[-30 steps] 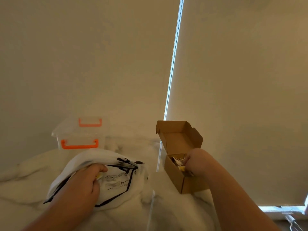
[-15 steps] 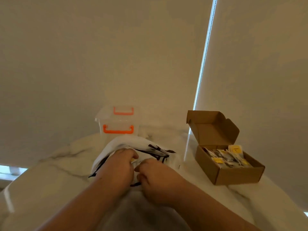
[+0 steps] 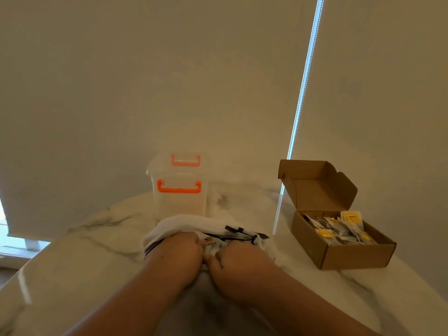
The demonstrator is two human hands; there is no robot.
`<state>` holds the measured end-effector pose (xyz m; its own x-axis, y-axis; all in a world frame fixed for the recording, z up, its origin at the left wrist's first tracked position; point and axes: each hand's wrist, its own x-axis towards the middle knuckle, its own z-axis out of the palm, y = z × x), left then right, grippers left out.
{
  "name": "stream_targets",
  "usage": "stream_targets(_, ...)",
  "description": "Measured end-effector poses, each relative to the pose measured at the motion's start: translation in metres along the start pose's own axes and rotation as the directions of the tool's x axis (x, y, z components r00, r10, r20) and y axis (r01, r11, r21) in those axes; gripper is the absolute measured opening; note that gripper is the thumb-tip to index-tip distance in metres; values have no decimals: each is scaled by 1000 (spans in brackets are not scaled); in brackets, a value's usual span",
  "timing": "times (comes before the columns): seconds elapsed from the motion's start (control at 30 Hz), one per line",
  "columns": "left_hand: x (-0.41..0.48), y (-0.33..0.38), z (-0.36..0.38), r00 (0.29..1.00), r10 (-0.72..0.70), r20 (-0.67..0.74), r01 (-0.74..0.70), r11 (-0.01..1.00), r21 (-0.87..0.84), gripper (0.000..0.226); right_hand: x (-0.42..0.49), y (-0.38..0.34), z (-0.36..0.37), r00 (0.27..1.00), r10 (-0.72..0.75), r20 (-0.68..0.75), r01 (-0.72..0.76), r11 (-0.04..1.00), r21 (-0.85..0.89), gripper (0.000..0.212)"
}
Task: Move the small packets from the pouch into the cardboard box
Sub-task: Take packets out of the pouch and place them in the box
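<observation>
Pouch point(image 3: 184, 223) lies on the desk point(image 3: 97, 251), my left hand point(image 3: 178, 255) and right hand point(image 3: 242, 263) both clutching its mouth. Box point(image 3: 356, 257) stands open near the right edge, bare marble between.

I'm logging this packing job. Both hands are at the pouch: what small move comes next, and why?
Probably the right hand should pinch a packet showing at the pouch mouth and lift it out: the left hand holds the pouch, and the box stands open, partly filled.
</observation>
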<state>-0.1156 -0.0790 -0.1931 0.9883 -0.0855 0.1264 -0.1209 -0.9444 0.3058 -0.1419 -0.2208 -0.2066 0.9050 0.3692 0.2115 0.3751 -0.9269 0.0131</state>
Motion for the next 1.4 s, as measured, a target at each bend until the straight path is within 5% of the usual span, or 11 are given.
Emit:
stream_targets(0.13,24,11,-10,906,-342,251,389,905,-170,25,-7,-1,-7,1000,-7,-13,8,996,86,41)
stream_targets(0.2,27,14,-7,895,-309,322,365,922,-128,28,-6,-2,-8,995,86,56,-93,983,158,33)
stream_targets(0.37,26,16,5,903,-273,333,287,958,8,44,12,12,12,917,205,341,-223,975,13,41)
stream_targets(0.47,23,12,5,943,-189,274,190,981,24,39,14,15,11,917,318,240,-341,939,56,34)
stream_targets(0.6,-9,12,4,993,114,29,-116,990,80,31,12,10,5,909,350,228,-375,924,74,25)
stream_targets(0.7,11,20,-9,947,-204,249,222,974,-49,36,10,11,4,918,338,208,-363,927,93,14)
stream_targets(0.77,16,24,-14,887,-292,358,340,937,-79,47,9,10,2,919,330,215,-357,929,98,15)
stream_targets(0.97,24,12,2,914,-142,379,141,989,30,39,5,10,-6,927,315,203,-349,924,158,32)
stream_targets(1.07,14,12,2,987,94,130,-105,991,83,27,3,13,-12,945,285,162,-315,926,207,16)
stream_targets(1.17,-7,10,-7,963,257,-83,-253,966,51,22,0,17,-17,962,247,114,-269,928,259,26)
stream_targets(1.4,-14,15,-27,971,224,86,-216,971,-100,18,-7,24,-42,985,148,93,-171,917,359,37)
